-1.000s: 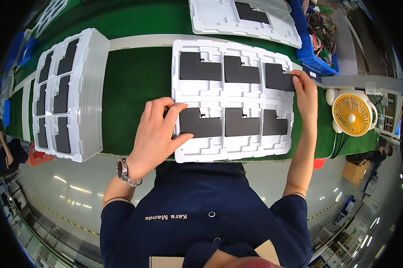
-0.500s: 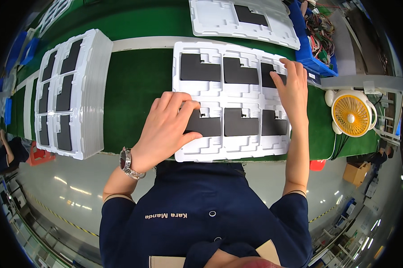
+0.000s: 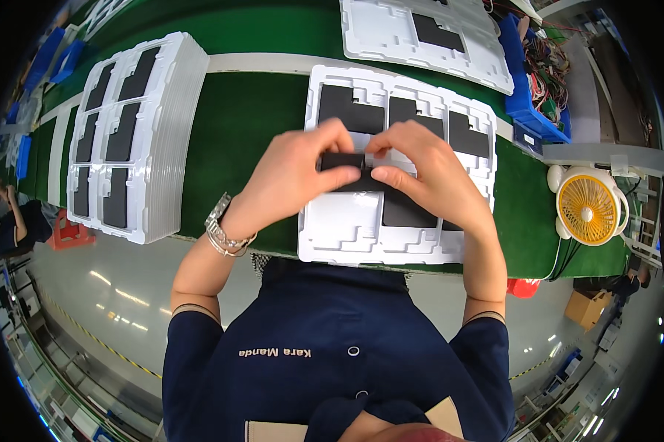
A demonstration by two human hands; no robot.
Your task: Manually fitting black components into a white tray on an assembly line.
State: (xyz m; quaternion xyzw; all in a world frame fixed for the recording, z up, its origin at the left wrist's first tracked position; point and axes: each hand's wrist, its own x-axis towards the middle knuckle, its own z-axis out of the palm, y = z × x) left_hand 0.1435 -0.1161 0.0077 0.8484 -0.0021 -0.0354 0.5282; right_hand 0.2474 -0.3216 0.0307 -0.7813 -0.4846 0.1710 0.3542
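A black L-shaped flat piece [image 3: 342,160] is raised above the white plastic tray [image 3: 339,228], tilted so that mostly its edge shows. My left hand [image 3: 291,169] pinches it by its left part, thumb below and fingers above. My right hand [image 3: 438,173] has thumb and forefinger closed at its right end, by a small pale bit too blurred to make out. Beneath my hands, the tray's near-left pocket is bare. Other black flat pieces lie in the pockets around, one at the far left [image 3: 350,109] and one at the far right [image 3: 468,135].
At the left stands a tall stack of white trays [image 3: 173,140] with black pieces on top. Another white tray [image 3: 376,33] lies beyond mine. To the right are a blue bin [image 3: 520,92] of wires and a yellow-and-white fan [image 3: 586,210]. Green matting [image 3: 251,118] covers the table.
My left hand has lifted the black piece out of the near-left pocket. My right hand has come left from the far-right pocket to the piece's end. The whole view has shifted slightly.
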